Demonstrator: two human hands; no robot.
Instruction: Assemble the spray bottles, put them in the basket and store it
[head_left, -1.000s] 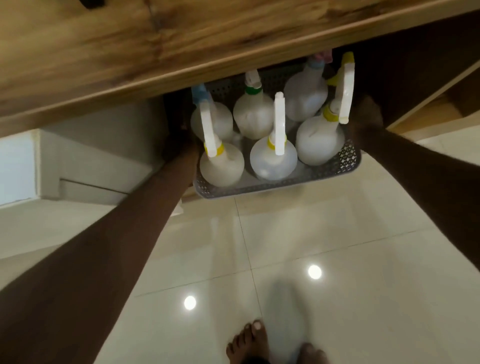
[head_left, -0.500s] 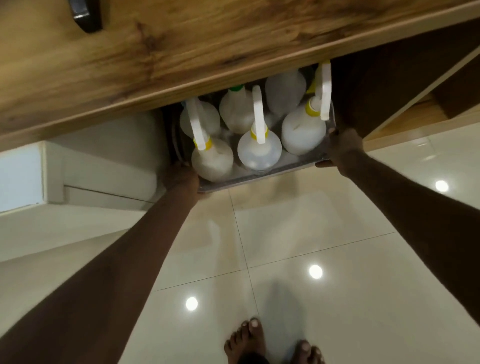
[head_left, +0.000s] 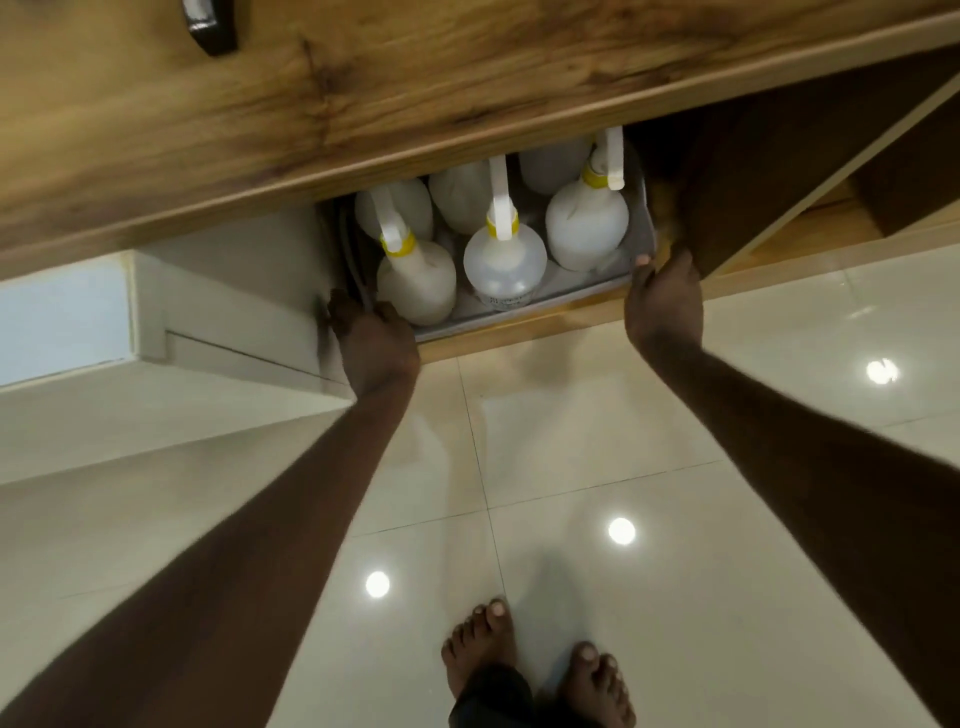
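A grey basket (head_left: 571, 298) stands in the low cabinet opening under a wooden top (head_left: 363, 104), with only its front part showing. Several white spray bottles stand in it. The front three, on the left (head_left: 415, 283), in the middle (head_left: 504, 265) and on the right (head_left: 587, 223), have yellow collars and white trigger heads. The heads of the back ones are hidden by the wood. My left hand (head_left: 374, 332) grips the basket's front left corner. My right hand (head_left: 662, 296) grips the front right corner, thumb on the rim.
A wooden shelf lip (head_left: 519, 335) runs below the basket's front. A white plinth (head_left: 208, 322) stands to the left, dark cabinet compartments (head_left: 779, 171) to the right. A dark handle (head_left: 210, 26) sits on the wood above. My bare feet (head_left: 483, 649) stand on glossy tiles.
The basket has slid further in under the wooden top, so the back bottles are now mostly hidden. Both hands have shifted from its sides to its front corners.
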